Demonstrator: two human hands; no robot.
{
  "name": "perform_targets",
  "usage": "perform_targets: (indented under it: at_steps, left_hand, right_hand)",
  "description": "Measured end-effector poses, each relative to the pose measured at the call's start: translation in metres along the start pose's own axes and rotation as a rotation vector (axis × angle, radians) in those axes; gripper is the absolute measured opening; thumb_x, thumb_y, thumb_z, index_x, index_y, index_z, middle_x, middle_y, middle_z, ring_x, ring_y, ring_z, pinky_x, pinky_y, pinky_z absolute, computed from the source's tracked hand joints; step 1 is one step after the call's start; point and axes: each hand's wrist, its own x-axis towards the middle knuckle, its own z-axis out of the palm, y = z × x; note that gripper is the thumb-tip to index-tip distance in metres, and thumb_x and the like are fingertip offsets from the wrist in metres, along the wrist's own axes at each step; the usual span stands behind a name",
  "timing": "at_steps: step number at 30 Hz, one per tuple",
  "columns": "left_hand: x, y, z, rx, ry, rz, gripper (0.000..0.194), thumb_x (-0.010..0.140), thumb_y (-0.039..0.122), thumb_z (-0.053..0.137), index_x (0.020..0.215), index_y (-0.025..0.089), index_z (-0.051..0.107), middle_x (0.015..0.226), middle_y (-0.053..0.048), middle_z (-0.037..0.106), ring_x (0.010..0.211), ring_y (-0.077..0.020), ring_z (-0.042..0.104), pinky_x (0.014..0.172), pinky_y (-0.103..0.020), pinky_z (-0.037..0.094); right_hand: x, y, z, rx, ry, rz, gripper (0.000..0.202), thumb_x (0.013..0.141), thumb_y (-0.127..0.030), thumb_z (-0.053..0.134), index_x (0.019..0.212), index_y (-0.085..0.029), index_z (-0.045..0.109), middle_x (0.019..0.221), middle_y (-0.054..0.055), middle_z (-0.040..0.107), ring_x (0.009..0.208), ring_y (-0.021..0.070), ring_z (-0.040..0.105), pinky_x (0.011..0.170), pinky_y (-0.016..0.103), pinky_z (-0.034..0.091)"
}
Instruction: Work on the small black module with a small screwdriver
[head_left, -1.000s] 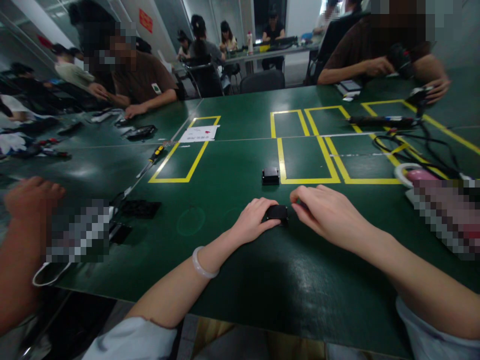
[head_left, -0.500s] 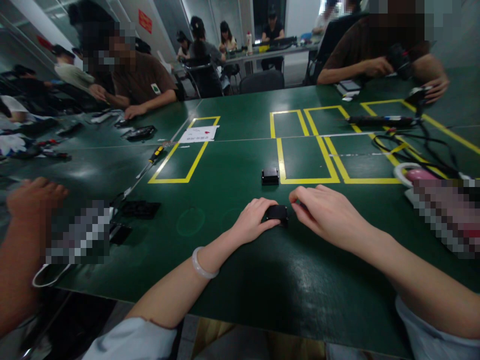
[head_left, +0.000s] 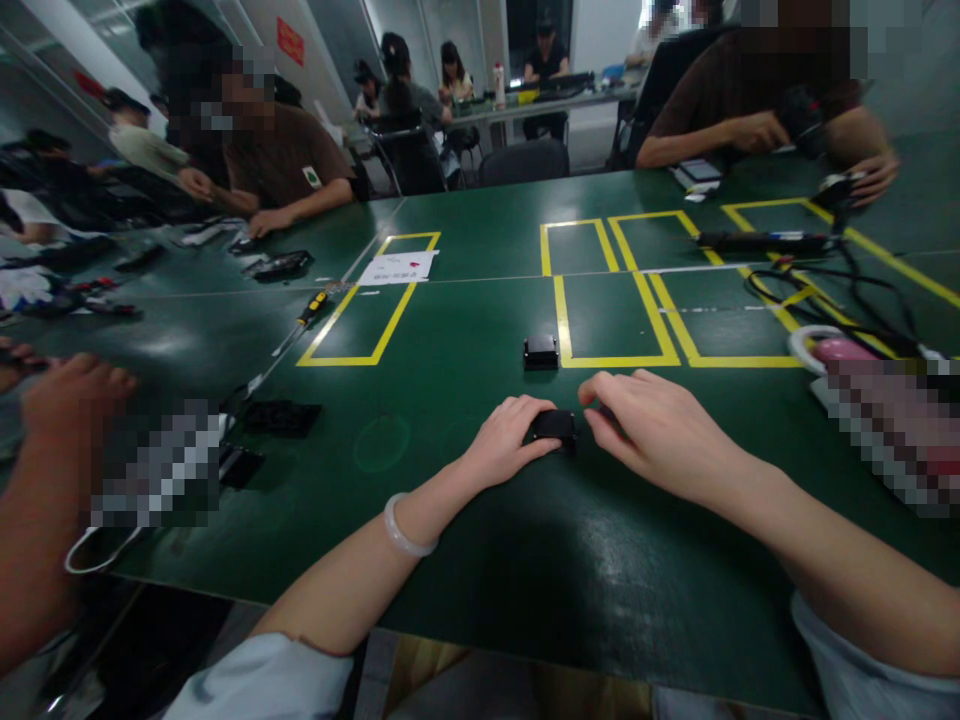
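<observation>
A small black block [head_left: 555, 427] lies on the green table [head_left: 465, 570], gripped at its left end between the thumb and fingers of my left hand [head_left: 512, 438]. Just right of that block is my right hand [head_left: 646, 425], thumb and index finger curved with a gap between their tips and nothing visible in it. A second black part [head_left: 541, 352], with raised ends, sits a little farther back, touched by neither hand.
Yellow tape frames [head_left: 619, 362] mark the table. At left lie a yellow-black screwdriver [head_left: 313, 308], black parts [head_left: 281, 418] and a co-worker's arm [head_left: 45, 500]. Cables and a pink item [head_left: 844, 350] are at right. People sit opposite.
The thumb and index finger of my right hand have parted slightly. My left hand keeps its hold on the block. Another person's fingers have appeared at the far left edge.
</observation>
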Motion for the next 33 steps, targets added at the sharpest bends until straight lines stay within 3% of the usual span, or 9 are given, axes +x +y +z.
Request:
perform_targets:
  at_steps: [6,15,21,29,33]
  left_hand:
    - [-0.0003,0.0008,-0.0009,-0.001,-0.008,-0.003,0.035,0.090,0.041,0.056,0.118,0.021,0.051,0.111,-0.006,0.058,0.101,-0.0235,0.051,0.091,-0.038,0.041]
    - [-0.0006,0.0008,-0.0016,-0.003,-0.007,0.000,0.036,0.090,0.042,0.056,0.118,0.022,0.051,0.111,-0.006,0.057,0.102,-0.0241,0.051,0.091,-0.038,0.041]
    - [-0.0006,0.0008,-0.0010,-0.009,-0.003,-0.002,0.035,0.090,0.042,0.056,0.118,0.022,0.051,0.112,-0.006,0.057,0.101,-0.0237,0.051,0.091,-0.038,0.041]
    - [-0.0001,-0.0006,0.0003,-0.001,-0.007,-0.003,0.036,0.089,0.043,0.056,0.117,0.022,0.051,0.111,-0.007,0.058,0.102,-0.0244,0.051,0.091,-0.039,0.041]
    - [0.0001,0.0000,-0.0001,-0.005,-0.013,-0.008,0.036,0.089,0.044,0.056,0.118,0.022,0.051,0.111,-0.007,0.057,0.103,-0.0250,0.051,0.091,-0.040,0.041]
  right_hand:
    - [-0.0004,0.0011,-0.0011,-0.011,-0.020,-0.015,0.019,0.094,-0.034,0.042,0.085,-0.020,0.051,0.069,0.002,0.061,0.064,0.0161,0.054,0.063,0.027,0.033]
    - [0.0000,-0.0020,-0.0030,0.023,-0.017,0.014,0.010,0.090,-0.023,0.042,0.092,-0.018,0.051,0.074,0.002,0.061,0.066,0.0160,0.054,0.064,0.028,0.034]
    - [-0.0001,-0.0001,-0.0016,-0.009,-0.047,0.000,0.023,0.095,-0.036,0.040,0.084,-0.020,0.051,0.070,0.002,0.061,0.064,0.0161,0.054,0.064,0.028,0.034]
    - [-0.0005,-0.0001,-0.0004,-0.034,0.004,0.004,0.011,0.091,-0.023,0.041,0.087,-0.019,0.051,0.072,0.001,0.060,0.064,0.0153,0.052,0.063,0.028,0.033]
    - [-0.0004,-0.0015,-0.0034,-0.002,-0.022,0.007,0.012,0.091,-0.025,0.041,0.086,-0.019,0.050,0.072,0.001,0.060,0.065,0.0155,0.052,0.065,0.028,0.034]
